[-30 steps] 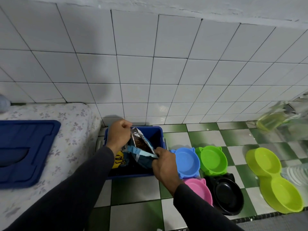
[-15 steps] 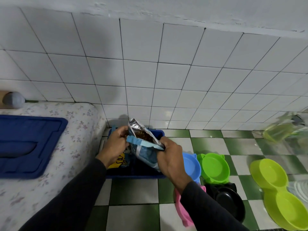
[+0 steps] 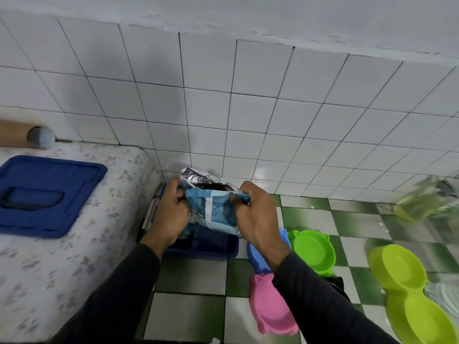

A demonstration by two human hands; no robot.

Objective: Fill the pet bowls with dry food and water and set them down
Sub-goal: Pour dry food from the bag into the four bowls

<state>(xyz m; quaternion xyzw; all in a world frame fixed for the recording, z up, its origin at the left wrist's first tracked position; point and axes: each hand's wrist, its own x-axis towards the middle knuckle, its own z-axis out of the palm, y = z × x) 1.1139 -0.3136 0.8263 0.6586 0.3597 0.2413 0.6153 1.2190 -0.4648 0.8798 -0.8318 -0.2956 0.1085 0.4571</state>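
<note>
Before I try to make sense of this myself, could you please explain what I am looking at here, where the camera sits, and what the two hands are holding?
There is no machine here: a person wears a wide-angle camera on the head, looking forward and down, so the two dark-sleeved arms are their own. The left hand and the right hand each grip one side of an opened blue food bag, with dark dry food just visible at its foil-lined mouth. Under the bag a blue bin sits on the green and white tiled floor. To the right on the floor lie empty pet bowls: a blue bowl, a green bowl, a pink bowl and a yellow-green double bowl. On the left, a blue lid rests on a flowered cloth surface.
</note>
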